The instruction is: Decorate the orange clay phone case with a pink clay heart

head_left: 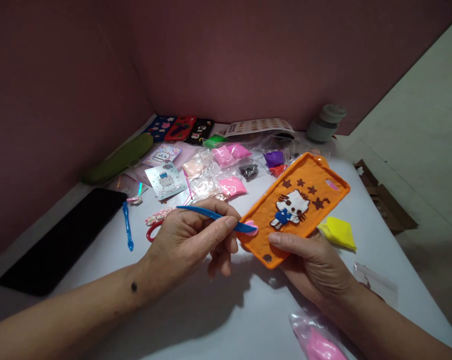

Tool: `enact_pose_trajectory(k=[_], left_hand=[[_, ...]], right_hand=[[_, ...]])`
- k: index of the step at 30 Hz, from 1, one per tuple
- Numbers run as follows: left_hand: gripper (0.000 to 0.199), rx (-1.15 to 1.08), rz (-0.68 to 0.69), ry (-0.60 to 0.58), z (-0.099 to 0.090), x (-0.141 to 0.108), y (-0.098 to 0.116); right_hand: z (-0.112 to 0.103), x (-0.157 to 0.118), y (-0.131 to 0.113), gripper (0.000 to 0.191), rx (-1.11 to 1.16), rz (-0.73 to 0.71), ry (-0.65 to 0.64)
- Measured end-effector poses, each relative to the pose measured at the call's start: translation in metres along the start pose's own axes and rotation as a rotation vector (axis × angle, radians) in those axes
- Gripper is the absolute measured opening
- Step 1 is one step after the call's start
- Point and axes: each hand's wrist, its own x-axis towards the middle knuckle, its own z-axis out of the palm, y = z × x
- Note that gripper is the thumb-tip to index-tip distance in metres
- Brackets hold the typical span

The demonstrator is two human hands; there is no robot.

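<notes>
My left hand [203,235] is closed round a blue plastic modelling knife [206,212]. The knife's tip rests on a small pink clay piece [251,228] near the lower left end of an orange phone case [263,212]. My right hand [312,255] grips that case from below, with the thumb on its front face. The case is tilted above the table and carries a white cat figure [297,202] in blue clothes, brown stars and a brown patch at the bottom corner. Most of the right fingers are hidden behind the case.
A black slab [64,240] and a blue tool [127,227] lie left on the white table. Behind are clay bags [231,155], cards [166,180], decorated phone cases [178,128], a green pouch [116,160] and a jar [326,124]. Yellow clay [340,233] and a pink bag [318,342] lie right.
</notes>
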Motion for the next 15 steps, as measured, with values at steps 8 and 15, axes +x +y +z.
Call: enact_pose_trajectory(k=[8, 15], left_hand=[[0.021, -0.023, -0.005, 0.001, -0.0010, 0.0009, -0.0014], [0.019, -0.011, 0.001, 0.013, -0.0012, 0.0005, 0.0011]], right_hand=[[-0.0015, -0.0010, -0.0008, 0.062, 0.009, 0.009, -0.018], [-0.0001, -0.0021, -0.0011, 0.064, 0.001, 0.005, -0.016]])
